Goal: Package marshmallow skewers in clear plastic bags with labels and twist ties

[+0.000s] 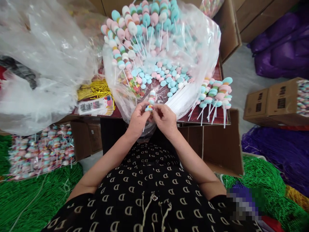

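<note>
Between my two hands stands a candy skewer point(152, 94) of pale marshmallow-like pieces, its white stick poking out below. My left hand point(138, 120) pinches its lower part with thumb and fingers. My right hand point(166, 120) is closed at the same spot from the other side; the fingertips hide what lies between them, where a bit of clear wrapping and colour shows. Just beyond, loose pastel candies point(172, 79) lie on the plastic sheet beside a heap of white sticks point(181, 99). Small coloured candy rings point(139, 91) are to their left.
Many finished skewers point(132, 29) are stacked at the back, partly under a clear plastic bag point(205, 35). More skewers point(214, 91) lie at the table's right edge. Gold twist ties point(94, 89) and printed bags point(95, 105) sit left. An open cardboard box point(220, 145) stands below right.
</note>
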### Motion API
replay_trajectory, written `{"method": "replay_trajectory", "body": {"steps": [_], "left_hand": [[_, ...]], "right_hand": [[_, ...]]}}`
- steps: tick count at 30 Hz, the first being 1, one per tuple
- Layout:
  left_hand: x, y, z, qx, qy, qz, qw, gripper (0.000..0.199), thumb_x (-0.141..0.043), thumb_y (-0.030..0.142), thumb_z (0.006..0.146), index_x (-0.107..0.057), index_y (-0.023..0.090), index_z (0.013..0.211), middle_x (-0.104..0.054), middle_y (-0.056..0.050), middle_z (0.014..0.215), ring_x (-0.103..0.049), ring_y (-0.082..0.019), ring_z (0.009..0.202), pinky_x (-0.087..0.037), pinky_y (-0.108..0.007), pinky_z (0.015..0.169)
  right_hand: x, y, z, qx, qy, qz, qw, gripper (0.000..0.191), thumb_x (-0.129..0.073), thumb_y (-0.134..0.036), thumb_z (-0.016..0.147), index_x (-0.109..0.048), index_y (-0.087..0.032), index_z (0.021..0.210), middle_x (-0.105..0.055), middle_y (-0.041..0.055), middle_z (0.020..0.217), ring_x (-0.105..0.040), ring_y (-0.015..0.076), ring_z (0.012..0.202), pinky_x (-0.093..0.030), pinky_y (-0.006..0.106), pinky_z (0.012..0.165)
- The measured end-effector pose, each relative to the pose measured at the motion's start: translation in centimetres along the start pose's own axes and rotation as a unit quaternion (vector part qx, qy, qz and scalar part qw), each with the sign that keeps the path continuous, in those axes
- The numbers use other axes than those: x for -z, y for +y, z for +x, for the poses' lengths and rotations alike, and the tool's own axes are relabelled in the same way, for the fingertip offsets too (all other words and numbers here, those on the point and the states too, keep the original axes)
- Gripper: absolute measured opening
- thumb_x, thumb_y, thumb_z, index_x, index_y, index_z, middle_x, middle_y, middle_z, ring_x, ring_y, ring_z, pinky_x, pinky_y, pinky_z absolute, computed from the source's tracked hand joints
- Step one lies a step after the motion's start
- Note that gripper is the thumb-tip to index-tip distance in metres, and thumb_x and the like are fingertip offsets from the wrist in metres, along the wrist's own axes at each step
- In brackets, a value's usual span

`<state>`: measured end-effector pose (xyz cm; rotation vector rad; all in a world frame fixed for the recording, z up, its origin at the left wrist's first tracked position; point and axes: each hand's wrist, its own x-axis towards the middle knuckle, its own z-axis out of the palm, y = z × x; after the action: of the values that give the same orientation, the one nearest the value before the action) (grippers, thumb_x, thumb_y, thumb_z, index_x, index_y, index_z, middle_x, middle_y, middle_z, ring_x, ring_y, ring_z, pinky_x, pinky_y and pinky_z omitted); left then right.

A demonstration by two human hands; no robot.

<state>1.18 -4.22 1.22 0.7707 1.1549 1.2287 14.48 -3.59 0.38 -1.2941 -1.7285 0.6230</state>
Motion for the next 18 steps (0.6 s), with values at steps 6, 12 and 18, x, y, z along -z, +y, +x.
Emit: {"method": "replay_trajectory", "body": {"steps": [6,12,18], "left_hand": [[-0.11,-0.12,-0.18,-0.008,0.001,0.018,1.000,0.031,-0.064,0.012,0.085,-0.064,0.023,0.114,-0.072,0.001,0.096,-0.063,-0.010,0.067,-0.055,-0.022,0.062],[-0.06,-0.28,-0.36,-0.003,0.011,0.046,0.999,0.030,-0.066,0.012,0.087,-0.067,0.022,0.115,-0.073,0.000,0.094,-0.063,-0.010,0.067,-0.054,-0.022,0.061],[0.09,-0.62,-0.16,-0.010,0.029,0.043,0.999,0.031,-0.068,0.009,0.086,-0.072,0.023,0.114,-0.074,0.001,0.094,-0.064,-0.010,0.070,-0.054,-0.021,0.067]], "right_hand": [[-0.04,-0.45,-0.06,0.014,0.014,-0.066,0.998,0.012,-0.061,-0.025,0.097,-0.072,-0.023,0.102,-0.074,0.0048,0.091,-0.065,0.0171,0.075,-0.052,0.030,0.071],[-0.17,-0.48,0.15,0.002,0.020,-0.080,0.997,0.010,-0.060,-0.021,0.094,-0.069,-0.023,0.091,-0.075,0.0049,0.089,-0.066,0.0183,0.075,-0.052,0.031,0.071],[-0.39,-0.01,-0.07,0.043,0.013,-0.066,0.997,0.012,-0.056,-0.018,0.091,-0.065,-0.025,0.085,-0.073,0.0033,0.082,-0.065,0.0177,0.074,-0.054,0.030,0.072]]}}
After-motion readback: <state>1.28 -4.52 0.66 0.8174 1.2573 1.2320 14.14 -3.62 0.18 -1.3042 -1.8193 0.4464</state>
